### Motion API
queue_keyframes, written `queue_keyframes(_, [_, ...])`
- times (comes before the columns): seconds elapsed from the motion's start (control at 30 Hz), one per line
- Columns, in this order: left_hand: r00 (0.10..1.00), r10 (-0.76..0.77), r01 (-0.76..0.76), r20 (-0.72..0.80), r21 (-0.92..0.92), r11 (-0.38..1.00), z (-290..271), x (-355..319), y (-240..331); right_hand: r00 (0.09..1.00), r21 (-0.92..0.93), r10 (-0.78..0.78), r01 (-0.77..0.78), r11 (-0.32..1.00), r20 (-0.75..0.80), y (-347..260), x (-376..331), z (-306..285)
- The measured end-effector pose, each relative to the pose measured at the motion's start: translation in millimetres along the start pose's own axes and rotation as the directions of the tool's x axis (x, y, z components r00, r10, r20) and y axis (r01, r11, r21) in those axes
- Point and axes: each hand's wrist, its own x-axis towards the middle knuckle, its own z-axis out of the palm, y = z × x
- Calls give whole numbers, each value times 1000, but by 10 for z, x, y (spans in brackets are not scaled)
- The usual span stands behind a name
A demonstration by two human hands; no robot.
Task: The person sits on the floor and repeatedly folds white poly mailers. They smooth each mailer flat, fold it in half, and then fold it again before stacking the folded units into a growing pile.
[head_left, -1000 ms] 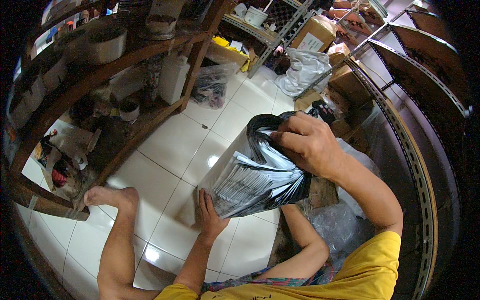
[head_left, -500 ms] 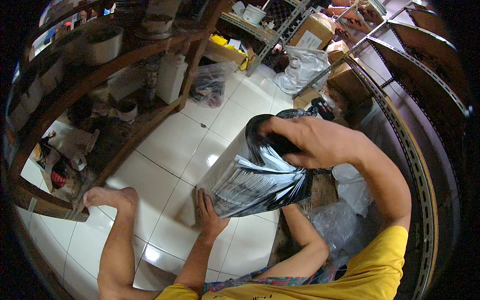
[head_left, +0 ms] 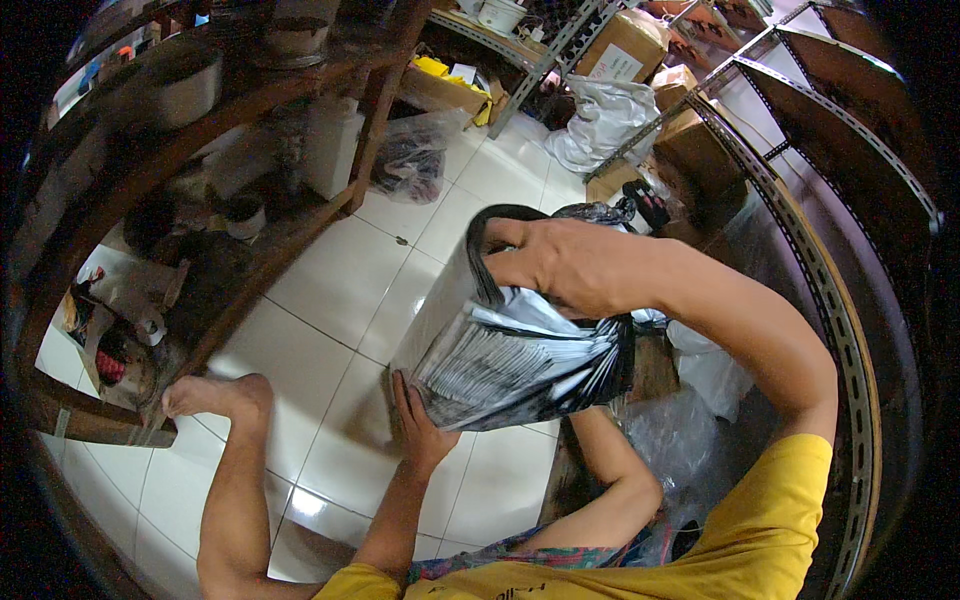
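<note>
A thick bundle of folded plastic bags point(head_left: 490, 360), grey-white with black edges, is held up in front of me above the floor. Its many thin layers fan out along the side towards me. My left hand point(head_left: 426, 432) supports the lower left corner, fingers lying along its outer face and the thumb underneath. At the top, my right hand point(head_left: 565, 265) reaches over from the right and grips the curled black edge. Those right fingertips go in behind the layers and are partly hidden.
A dark wooden shelf point(head_left: 270, 270) with tubs stands at left; metal racks point(head_left: 800, 200) curve along the right. On the tiled floor point(head_left: 320, 340) lie a clear bag of dark items point(head_left: 412, 155) and a white sack point(head_left: 605, 120). Cardboard boxes point(head_left: 625, 50) stand behind. Crumpled clear plastic point(head_left: 670, 450) lies beside my leg.
My right hand has shifted left and slightly up along the bundle's top, and the black edge now curls further left. My left hand stays at the lower corner.
</note>
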Motion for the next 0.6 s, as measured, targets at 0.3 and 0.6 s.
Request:
queue_keyframes(0.3, [995,-60,65,78,-64,996,-32,37,-24,739,-37,674,-673,739,18,-109,-213,4])
queue_keyframes(0.6, [1000,-17,18,16,-43,999,49,-29,-80,915,114,363,-347,931,-177,-42,-163,137])
